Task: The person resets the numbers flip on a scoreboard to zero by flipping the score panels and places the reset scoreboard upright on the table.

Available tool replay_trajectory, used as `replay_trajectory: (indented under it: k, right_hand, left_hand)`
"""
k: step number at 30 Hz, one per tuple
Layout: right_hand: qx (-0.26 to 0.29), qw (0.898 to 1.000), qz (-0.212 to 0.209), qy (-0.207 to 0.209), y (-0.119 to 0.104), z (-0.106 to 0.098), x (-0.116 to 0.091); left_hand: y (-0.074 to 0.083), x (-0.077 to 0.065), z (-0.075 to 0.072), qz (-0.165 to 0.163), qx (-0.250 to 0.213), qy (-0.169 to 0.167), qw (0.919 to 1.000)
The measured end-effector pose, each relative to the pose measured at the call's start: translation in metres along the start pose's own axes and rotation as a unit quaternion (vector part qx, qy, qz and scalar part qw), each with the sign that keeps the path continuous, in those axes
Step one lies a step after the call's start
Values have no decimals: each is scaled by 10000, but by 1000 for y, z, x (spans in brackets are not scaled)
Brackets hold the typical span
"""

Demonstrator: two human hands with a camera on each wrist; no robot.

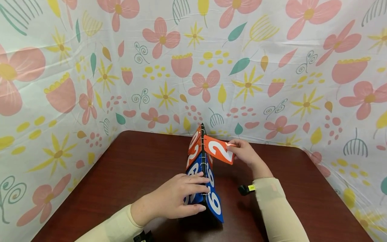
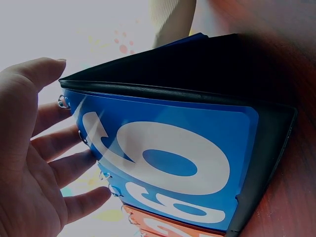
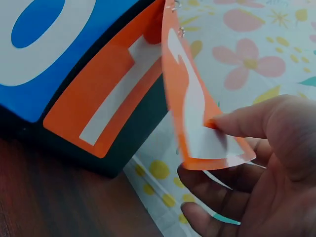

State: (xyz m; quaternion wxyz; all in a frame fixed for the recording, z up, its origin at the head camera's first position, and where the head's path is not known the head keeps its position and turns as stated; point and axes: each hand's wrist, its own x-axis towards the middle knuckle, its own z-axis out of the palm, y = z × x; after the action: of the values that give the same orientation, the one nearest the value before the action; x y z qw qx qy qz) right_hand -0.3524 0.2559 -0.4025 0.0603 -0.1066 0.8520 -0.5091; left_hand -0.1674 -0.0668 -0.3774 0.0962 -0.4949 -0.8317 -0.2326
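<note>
A tabletop flip scoreboard with a black tent-shaped stand (image 2: 266,153) and ring-bound number cards stands on the table. My left hand (image 1: 173,195) rests over its ridge at the near end, fingers fairly straight across the metal rings. Below those fingers hang blue cards (image 1: 214,203), the nearest showing a 9 in the left wrist view. At the far end, my right hand (image 1: 245,155) pinches the outer edge of an orange card (image 1: 222,153) marked 2, between thumb and fingers. That card is raised and bent; under it, an orange card (image 3: 106,106) with a 1 lies against the stand.
The scoreboard stands on a dark reddish-brown table (image 1: 145,158). A white cloth (image 1: 181,101) with printed flowers hangs behind and to both sides. Each wrist carries a small black device, such as the one (image 1: 244,190) at the right sleeve.
</note>
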Motion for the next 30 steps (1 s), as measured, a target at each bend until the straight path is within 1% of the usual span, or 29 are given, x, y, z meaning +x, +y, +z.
replay_trajectory:
  k: [3,5,8,10,12,15,18,20,21,22,25,28,30]
  right_hand:
    - [492,9988,88,3,-6,-3,-2]
    - [865,9962,121,17,-10,-6,-4]
    - [1581,9874,55,33,-17,-8,-8]
    - [2101,9776,-85,-48,-20,-10,-11]
    - [2610,9648,-247,-207,-23,-12,-13]
    - [3138,9468,-566,-432,-28,-13,-16]
    - [3508,9295,-916,-670,-33,-10,-19]
    - [3514,9255,-1188,-767,-39,-5,-21]
    - [3446,9259,-1326,-793,-42,-2,-22]
    - [3314,9287,-1454,-814,-45,2,-23]
    - [2625,9446,-1833,-727,-54,16,-25]
    - [1871,9608,-1977,-519,-60,32,-25]
    - [1415,9680,-2039,-372,-62,43,-24]
  left_hand:
    - [-1,0,0,-35,-33,-16,10000]
    - [-1,0,0,-63,-67,-39,10000]
    - [-1,0,0,-43,-43,-29,10000]
    - [-1,0,-1,-44,-31,-22,10000]
    - [-1,0,0,-13,15,1,10000]
    - [-1,0,0,-3,46,13,10000]
    - [-1,-1,0,16,60,32,10000]
    - [-1,-1,0,38,67,49,10000]
    - [-1,-1,0,41,56,55,10000]
    - [-1,-1,1,47,48,59,10000]
    - [-1,0,0,33,9,50,10000]
    - [-2,0,0,47,-6,49,10000]
    - [-2,0,0,85,9,60,9999]
